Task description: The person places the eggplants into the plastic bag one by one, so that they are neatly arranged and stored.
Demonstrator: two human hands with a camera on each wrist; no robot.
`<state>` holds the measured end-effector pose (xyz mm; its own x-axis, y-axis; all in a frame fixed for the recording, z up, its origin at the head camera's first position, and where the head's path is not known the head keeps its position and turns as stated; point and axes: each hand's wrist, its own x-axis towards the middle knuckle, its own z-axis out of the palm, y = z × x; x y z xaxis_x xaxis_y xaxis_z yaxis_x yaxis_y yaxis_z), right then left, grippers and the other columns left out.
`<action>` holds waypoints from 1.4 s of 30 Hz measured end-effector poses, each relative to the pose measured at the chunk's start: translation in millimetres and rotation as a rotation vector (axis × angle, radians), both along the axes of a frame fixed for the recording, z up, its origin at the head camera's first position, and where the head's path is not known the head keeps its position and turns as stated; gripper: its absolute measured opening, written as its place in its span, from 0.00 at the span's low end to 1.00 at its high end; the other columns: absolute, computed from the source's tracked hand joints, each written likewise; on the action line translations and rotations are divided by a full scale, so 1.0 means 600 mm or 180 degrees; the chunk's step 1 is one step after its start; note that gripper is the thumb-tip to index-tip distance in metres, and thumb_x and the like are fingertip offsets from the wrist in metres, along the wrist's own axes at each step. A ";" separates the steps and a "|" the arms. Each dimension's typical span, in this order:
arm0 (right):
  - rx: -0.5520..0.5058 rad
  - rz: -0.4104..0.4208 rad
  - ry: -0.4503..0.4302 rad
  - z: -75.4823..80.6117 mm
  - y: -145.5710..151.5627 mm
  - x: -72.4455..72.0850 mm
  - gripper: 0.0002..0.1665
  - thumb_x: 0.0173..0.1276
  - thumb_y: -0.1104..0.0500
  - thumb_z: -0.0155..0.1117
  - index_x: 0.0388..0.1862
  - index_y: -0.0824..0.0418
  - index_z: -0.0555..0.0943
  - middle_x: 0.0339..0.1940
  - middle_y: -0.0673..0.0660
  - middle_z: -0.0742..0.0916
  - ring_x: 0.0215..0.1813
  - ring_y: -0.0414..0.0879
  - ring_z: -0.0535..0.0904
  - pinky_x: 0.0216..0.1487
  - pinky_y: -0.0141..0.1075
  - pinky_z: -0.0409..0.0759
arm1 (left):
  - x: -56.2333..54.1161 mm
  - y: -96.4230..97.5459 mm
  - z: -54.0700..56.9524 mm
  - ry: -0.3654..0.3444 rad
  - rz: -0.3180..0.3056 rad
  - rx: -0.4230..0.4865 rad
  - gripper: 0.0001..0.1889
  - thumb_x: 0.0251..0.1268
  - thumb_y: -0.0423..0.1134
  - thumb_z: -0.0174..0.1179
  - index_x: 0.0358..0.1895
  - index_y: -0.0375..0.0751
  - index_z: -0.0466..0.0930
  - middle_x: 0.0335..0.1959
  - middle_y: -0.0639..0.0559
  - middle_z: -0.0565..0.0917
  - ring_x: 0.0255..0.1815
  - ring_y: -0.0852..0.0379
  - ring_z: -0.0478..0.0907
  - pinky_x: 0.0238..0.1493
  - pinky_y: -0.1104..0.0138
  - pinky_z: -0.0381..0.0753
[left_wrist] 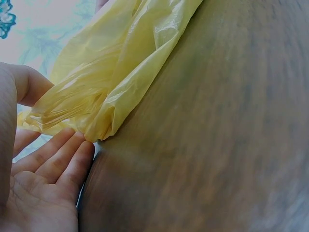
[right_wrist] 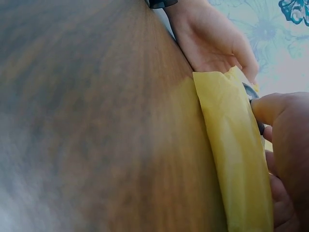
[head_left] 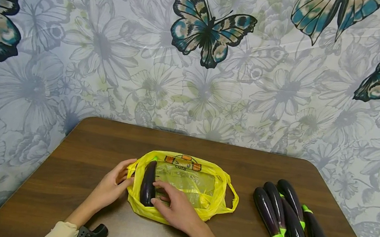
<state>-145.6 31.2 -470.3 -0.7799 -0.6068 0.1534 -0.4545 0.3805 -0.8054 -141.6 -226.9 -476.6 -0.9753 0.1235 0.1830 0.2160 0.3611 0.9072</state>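
A yellow plastic bag point(head_left: 212, 211) lies on the table with its mouth spread wide. Inside, along its left side, rests one dark purple eggplant point(head_left: 148, 184), its green stem end pointing away from me. My left hand point(head_left: 112, 184) holds the bag's left edge, the yellow film point(left_wrist: 120, 67) passing between thumb and fingers. Reaching over the near rim, my right hand point(head_left: 179, 209) has its thumb and index fingertips against the eggplant's right side. The rest of its fingers are partly hidden. In the right wrist view, the bag wall point(right_wrist: 231, 145) covers most of the eggplant.
Several more eggplants point(head_left: 294, 224) lie grouped on the table at the right, some overlapping. The brown wooden table point(head_left: 102, 143) has rounded far corners. Behind it hangs a floral cloth point(head_left: 210, 97) printed with butterflies. A loop handle point(head_left: 232, 195) sticks out from the bag's right side.
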 end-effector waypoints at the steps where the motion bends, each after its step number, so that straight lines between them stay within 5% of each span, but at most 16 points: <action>1: -0.0001 0.0003 -0.0002 0.000 0.000 0.000 0.25 0.79 0.48 0.61 0.71 0.49 0.74 0.68 0.51 0.82 0.66 0.43 0.81 0.58 0.29 0.82 | 0.000 0.000 0.000 0.0000 0.0003 0.0002 0.30 0.74 0.32 0.61 0.76 0.42 0.63 0.68 0.38 0.77 0.67 0.42 0.78 0.59 0.83 0.71; 12: 0.0146 0.0102 0.0363 0.000 0.003 -0.001 0.28 0.78 0.49 0.62 0.74 0.53 0.75 0.72 0.51 0.80 0.69 0.43 0.79 0.62 0.31 0.81 | -0.002 0.001 -0.003 -0.0003 0.0020 0.0015 0.30 0.74 0.32 0.61 0.76 0.42 0.63 0.66 0.39 0.78 0.65 0.44 0.79 0.59 0.83 0.73; 18: -0.0071 0.0064 0.0008 -0.002 0.002 0.001 0.20 0.77 0.52 0.64 0.63 0.56 0.79 0.69 0.55 0.82 0.63 0.41 0.83 0.57 0.26 0.81 | -0.001 0.001 -0.002 -0.0052 0.0030 0.0031 0.30 0.74 0.31 0.60 0.76 0.42 0.63 0.67 0.39 0.77 0.67 0.44 0.78 0.59 0.83 0.71; 26: -0.0022 0.0045 0.0183 -0.003 0.003 0.000 0.09 0.76 0.52 0.65 0.49 0.52 0.79 0.64 0.53 0.86 0.62 0.40 0.83 0.57 0.27 0.82 | 0.000 0.002 0.000 -0.0078 0.0052 -0.0003 0.30 0.75 0.32 0.60 0.76 0.43 0.63 0.68 0.39 0.77 0.67 0.44 0.78 0.59 0.84 0.70; 42: 0.0261 0.0175 0.0337 0.001 0.004 -0.002 0.16 0.80 0.50 0.60 0.62 0.46 0.82 0.69 0.48 0.82 0.65 0.40 0.81 0.62 0.33 0.82 | -0.002 0.001 0.002 -0.0037 0.0054 -0.0037 0.30 0.75 0.33 0.61 0.76 0.42 0.64 0.67 0.39 0.77 0.66 0.44 0.78 0.59 0.83 0.72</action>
<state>-146.6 33.5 -469.5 -0.7272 -0.6621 0.1812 -0.5573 0.4153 -0.7189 -143.0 -226.6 -475.1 -0.9793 0.1090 0.1704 0.1993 0.3752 0.9053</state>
